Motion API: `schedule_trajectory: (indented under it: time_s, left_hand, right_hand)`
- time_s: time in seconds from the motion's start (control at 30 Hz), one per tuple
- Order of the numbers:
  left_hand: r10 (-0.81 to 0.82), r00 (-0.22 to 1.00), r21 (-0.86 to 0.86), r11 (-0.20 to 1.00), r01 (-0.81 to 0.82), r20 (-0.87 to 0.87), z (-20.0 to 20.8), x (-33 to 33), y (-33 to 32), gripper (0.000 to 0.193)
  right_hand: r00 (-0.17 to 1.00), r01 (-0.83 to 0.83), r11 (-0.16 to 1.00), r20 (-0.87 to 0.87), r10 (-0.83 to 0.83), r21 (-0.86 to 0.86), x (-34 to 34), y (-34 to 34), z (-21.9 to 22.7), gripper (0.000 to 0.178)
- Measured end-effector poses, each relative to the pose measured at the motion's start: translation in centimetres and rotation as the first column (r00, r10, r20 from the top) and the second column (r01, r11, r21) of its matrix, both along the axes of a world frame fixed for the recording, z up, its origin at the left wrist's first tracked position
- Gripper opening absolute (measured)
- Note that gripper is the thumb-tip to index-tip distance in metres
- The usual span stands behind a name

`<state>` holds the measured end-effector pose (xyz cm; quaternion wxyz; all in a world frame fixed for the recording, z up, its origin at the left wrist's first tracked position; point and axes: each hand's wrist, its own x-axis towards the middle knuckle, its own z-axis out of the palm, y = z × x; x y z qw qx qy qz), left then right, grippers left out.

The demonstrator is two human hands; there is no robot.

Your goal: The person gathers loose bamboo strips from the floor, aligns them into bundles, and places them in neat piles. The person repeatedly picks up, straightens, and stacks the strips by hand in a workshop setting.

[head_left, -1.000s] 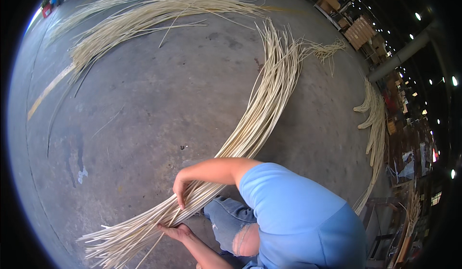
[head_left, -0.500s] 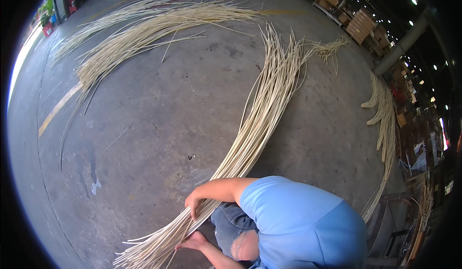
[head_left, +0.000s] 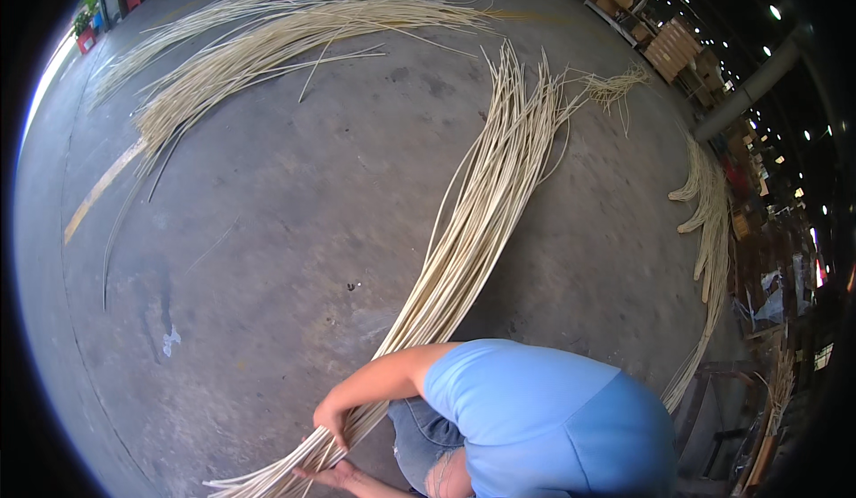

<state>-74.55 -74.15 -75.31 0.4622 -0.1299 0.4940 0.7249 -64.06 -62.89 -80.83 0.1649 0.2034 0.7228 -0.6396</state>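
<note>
Canes are lying in one long bundle on the concrete floor, stretching from well out in front of the person in the blue shirt down to beside the bent knee. As I am judging it, the gathering is looking largely done here: most lengths are running side by side. Evenness is lacking, though; the far ends are fanning out, a few strands are bowing away from the sides, and I am seeing no tie on any part in sight. Beyond, a wide pile is spreading over the floor, loose and apart from the bundle, with neither hand touching it. Off to the right, pale hanks are lying in a long row, and a smaller tangle is sitting just beside the bundle's far end; whether they are touching, I cannot tell. Toward the near end, the right hand is resting across the top, its fingers curling over and clamping on the canes. Just below, the left hand is lying at the lower edge, partly hidden; whether its fingers are closing on anything, I cannot tell.
</note>
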Motion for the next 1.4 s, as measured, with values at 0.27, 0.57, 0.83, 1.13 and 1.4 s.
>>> schedule_trajectory:
  time_s: [0.27,0.57,0.83,1.13,1.4]
  left_hand:
    - [0.161,0.983,-0.074,0.983,-0.168,-0.089,1.4,-5.8,-3.2,0.093]
    - [0.117,0.993,-0.112,0.987,-0.113,0.033,-0.8,-4.7,-4.0,0.093]
    - [-0.092,0.983,-0.002,0.996,0.094,0.157,-3.5,6.2,2.3,0.088]
    - [-0.149,0.985,0.066,0.987,0.144,0.082,-3.9,7.3,-0.4,0.091]
    - [-0.119,0.971,0.075,0.992,0.105,0.207,-4.1,8.1,-0.3,0.077]
  right_hand:
    - [0.95,-0.267,0.964,0.166,0.265,-0.008,-10.1,-3.5,10.0,0.076]
    - [0.947,-0.067,0.969,0.29,0.137,-0.238,-1.8,1.0,8.1,0.074]
    - [0.843,-0.035,0.905,0.474,0.255,-0.424,7.1,6.7,1.6,0.066]
    - [0.94,-0.11,0.985,0.308,0.146,-0.13,9.6,5.1,-0.1,0.086]
    - [0.991,0.082,0.994,0.101,-0.089,0.079,11.7,4.6,-1.4,0.081]
